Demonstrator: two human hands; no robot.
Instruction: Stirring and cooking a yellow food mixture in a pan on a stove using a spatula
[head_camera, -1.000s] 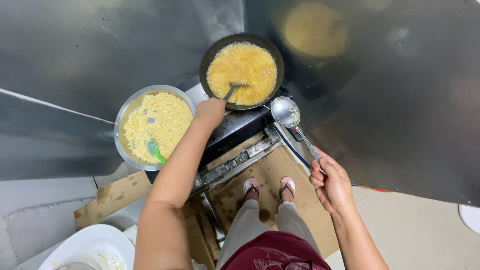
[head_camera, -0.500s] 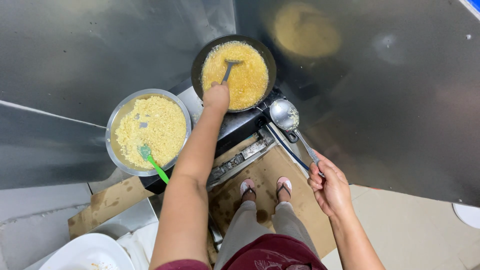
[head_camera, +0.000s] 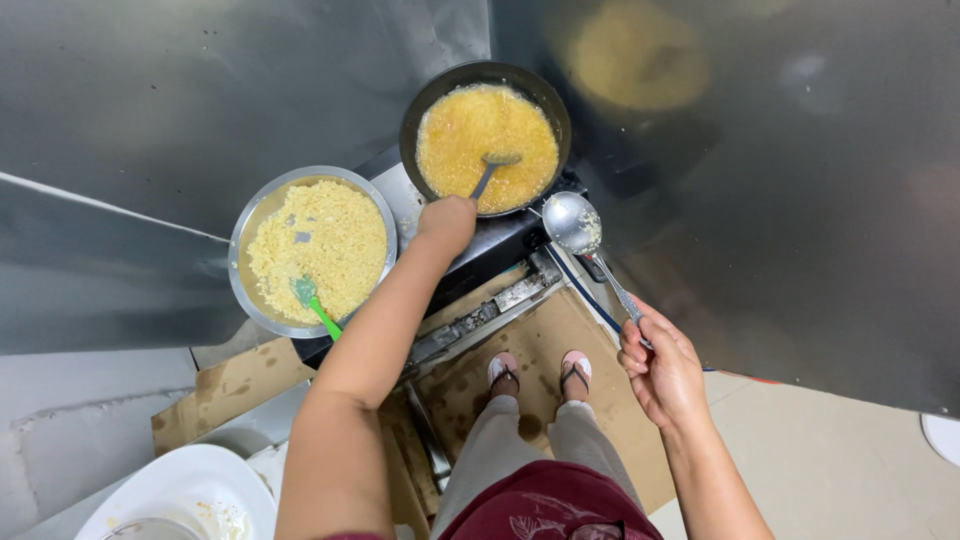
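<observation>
Left hand (head_camera: 447, 222) closed in a fist round the handle end of a metal spoon (head_camera: 487, 172), fingers fully curled, no gap visible; spoon bowl sunk in the yellow mix inside the dark frying pan (head_camera: 425, 95), at 12 o'clock in the head view. Pan sitting on the stove (head_camera: 500, 245), hand just at its 6 o'clock rim. Right hand (head_camera: 662, 368) at 4 o'clock, fingers wrapped loosely round the tail of a steel ladle (head_camera: 577, 225), thumb on top; ladle bowl raised toward 1 o'clock of the hand, just beside the pan's lower right edge, bits of yellow stuck to it. Cannot tell whether the ladle bowl touches the stove or hangs clear. Round metal bowl (head_camera: 254, 215) at 9 o'clock from the left hand, full of pale yellow crumbly mix, green spatula (head_camera: 315, 306) stuck in at its 6 o'clock side, handle poking over the rim. Bowl and pan near, not touching. Cardboard (head_camera: 560, 350) flat on the floor under two sandalled feet (head_camera: 540, 370), at 6 o'clock. White plate (head_camera: 180, 490) at 7 o'clock, well apart from both hands. Steel wall panels (head_camera: 150, 100) behind everything.
</observation>
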